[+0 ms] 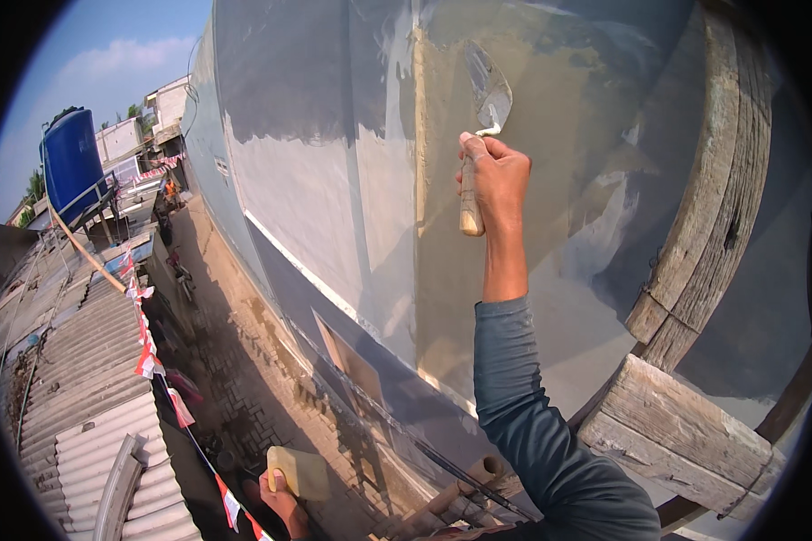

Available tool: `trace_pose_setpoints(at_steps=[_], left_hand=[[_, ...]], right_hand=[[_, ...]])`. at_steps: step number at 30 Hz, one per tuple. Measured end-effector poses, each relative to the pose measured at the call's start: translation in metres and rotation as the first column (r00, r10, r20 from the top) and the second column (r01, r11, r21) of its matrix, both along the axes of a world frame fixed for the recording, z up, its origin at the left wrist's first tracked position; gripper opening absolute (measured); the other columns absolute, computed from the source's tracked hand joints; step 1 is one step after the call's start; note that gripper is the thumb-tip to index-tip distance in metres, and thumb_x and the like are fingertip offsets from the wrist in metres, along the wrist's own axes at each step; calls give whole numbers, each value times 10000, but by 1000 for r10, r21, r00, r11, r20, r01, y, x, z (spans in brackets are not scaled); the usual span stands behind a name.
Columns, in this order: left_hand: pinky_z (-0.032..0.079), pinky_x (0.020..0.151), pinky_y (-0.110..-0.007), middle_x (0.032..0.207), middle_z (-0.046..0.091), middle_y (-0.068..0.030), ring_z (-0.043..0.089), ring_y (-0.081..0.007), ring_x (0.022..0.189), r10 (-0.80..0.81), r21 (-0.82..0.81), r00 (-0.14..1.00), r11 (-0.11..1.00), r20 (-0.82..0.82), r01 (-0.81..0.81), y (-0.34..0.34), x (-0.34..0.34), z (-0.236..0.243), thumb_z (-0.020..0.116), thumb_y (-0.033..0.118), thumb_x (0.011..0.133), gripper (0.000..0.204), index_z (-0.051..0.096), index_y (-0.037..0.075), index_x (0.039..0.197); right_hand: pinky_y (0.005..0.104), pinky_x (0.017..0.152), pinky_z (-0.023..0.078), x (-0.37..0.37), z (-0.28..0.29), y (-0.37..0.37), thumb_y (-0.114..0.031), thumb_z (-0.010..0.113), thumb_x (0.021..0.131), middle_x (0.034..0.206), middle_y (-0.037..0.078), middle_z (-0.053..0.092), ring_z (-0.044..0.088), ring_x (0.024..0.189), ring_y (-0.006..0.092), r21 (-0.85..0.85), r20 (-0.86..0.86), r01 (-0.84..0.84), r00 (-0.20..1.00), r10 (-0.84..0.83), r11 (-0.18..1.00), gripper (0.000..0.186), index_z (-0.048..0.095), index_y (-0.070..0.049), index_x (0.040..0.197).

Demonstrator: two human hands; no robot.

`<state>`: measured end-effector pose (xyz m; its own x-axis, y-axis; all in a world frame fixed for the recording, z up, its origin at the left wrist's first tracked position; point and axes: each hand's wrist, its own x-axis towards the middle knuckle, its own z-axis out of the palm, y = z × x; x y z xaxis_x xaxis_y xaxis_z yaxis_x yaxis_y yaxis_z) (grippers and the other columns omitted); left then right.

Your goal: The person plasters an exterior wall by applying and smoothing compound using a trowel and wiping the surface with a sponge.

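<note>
My right hand (502,185) is closed round the wooden handle of a pointing trowel (489,88), with its metal blade turned upward. The blade is at or close to the grey plastered wall (559,117); whether they touch I cannot tell. Beside it, a rough tan vertical strip (419,126) runs down the wall, and the surface around looks patchy. Low in the picture, my left hand (282,507) grips a pale yellow, round-cornered block that looks like a sponge (302,473), away from the wall.
Weathered timber beams (722,180) rise at the right, with a short thick beam (677,424) below them. A paved alley (244,361) lies far below. Corrugated roofs (90,379), a string of red and white flags (146,338) and a blue water tank (72,162) are to the left.
</note>
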<state>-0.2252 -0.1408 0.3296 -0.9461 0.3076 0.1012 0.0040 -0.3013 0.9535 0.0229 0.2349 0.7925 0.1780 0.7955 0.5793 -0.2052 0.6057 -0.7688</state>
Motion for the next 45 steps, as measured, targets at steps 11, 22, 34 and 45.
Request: trace_pose_setpoints(at_steps=[11, 22, 34, 45], left_hand=[[480, 709, -275, 842, 613, -51, 579, -123, 742, 20, -77, 997, 997, -70, -25, -26, 11, 2, 677, 272, 971, 293, 583, -1, 1024], [450, 595, -274, 747, 574, -47, 542, -167, 633, -37, -68, 996, 997, -77, 32, -39, 15, -8, 571, 317, 997, 298, 556, 26, 937], [486, 706, -280, 858, 631, -42, 587, -118, 756, 26, -49, 999, 998, 25, -25, -42, 16, -34, 687, 302, 975, 319, 585, 2, 1007], [443, 711, -246, 854, 608, -6, 538, -84, 757, -111, -63, 994, 992, -26, 109, -2, 26, -4, 676, 282, 980, 281, 605, 12, 1014]], right_hand=[[270, 430, 476, 7, 16, 6, -178, 690, 929, 693, 60, 622, 573, 501, 106, 112, -130, -198, 969, 211, 974, 244, 682, 34, 809], [286, 423, 478, -14, -7, 26, -166, 703, 916, 738, 86, 635, 572, 496, 142, -53, -193, -434, 888, 417, 899, 233, 670, 59, 868], [280, 449, 449, 19, -6, -27, -187, 705, 903, 647, 37, 578, 558, 513, 112, 120, -128, 12, 992, 3, 993, 259, 681, 28, 760], [317, 499, 446, 31, -25, -16, -220, 701, 896, 641, 27, 564, 553, 526, 122, -100, 120, 12, 993, 0, 995, 287, 649, 22, 751]])
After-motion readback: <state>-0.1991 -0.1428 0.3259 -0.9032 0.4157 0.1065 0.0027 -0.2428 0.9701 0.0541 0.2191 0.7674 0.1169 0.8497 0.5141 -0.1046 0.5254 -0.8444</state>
